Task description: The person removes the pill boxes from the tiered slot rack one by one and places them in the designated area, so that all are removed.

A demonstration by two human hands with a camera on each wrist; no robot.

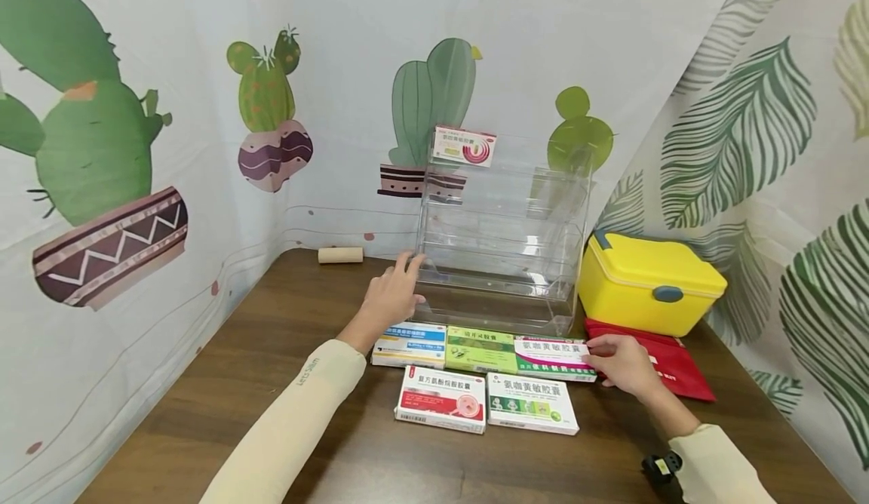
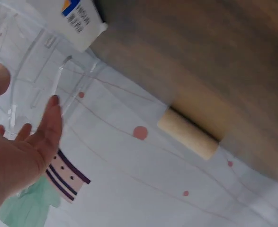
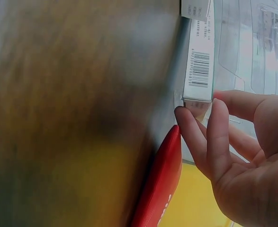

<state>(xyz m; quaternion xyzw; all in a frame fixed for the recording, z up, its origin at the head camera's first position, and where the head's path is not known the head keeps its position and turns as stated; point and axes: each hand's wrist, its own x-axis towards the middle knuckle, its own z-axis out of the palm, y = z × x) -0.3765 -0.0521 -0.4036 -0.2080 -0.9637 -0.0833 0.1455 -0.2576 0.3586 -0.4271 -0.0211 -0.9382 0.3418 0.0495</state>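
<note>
A magenta, white and green medicine box lies at the right end of the back row on the table. My right hand pinches its right end between thumb and fingers; the right wrist view shows fingertips at the corner of the barcode side. Behind the row stands a clear acrylic display rack, tiered, with a white and red medicine box on its top tier. At the rack's lower left side is my left hand, fingers extended and holding nothing. Beside the magenta box lies a green medicine box.
A blue and white box ends the back row on the left. In front lie a red and white box and a white and green box. To the right are a red pouch and a yellow case; a wooden cylinder is back left.
</note>
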